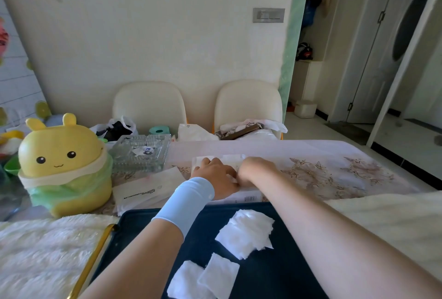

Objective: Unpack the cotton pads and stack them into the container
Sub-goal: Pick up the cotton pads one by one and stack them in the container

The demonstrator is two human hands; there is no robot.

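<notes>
Both my hands are stretched out to the middle of the surface [334,155], where a white pack [224,158] lies on the flowered cloth. My left hand [215,174], with a pale blue sleeve [189,200] round the wrist, lies on the left part of the pack with its fingers [206,162] curled down over the far edge, gripping it. My right hand [253,169] sits just beside it, touching it, with the knuckles up. Its fingers are tucked out of sight beneath, so I cannot tell whether they hold anything. A thin white sliver [233,178] shows between the two hands. The near edge of the pack, printed with a barcode [250,198], peeks out below my wrists. Whether the pale thing under my hands is only wrapping or also the container, I cannot tell.

The cotton pads are nearer to me, on a dark blue tray [282,274]: a loose pile [246,231] towards the right, and two single pads [203,277] overlapping at the near edge.

To the left stands a yellow bin [59,155] with a face and a green liner. A glass dish [141,152] stands just behind it to the right, and a printed paper [146,188] lies between the bin and my left hand. Two cream chairs [149,105] stand at the far side.
</notes>
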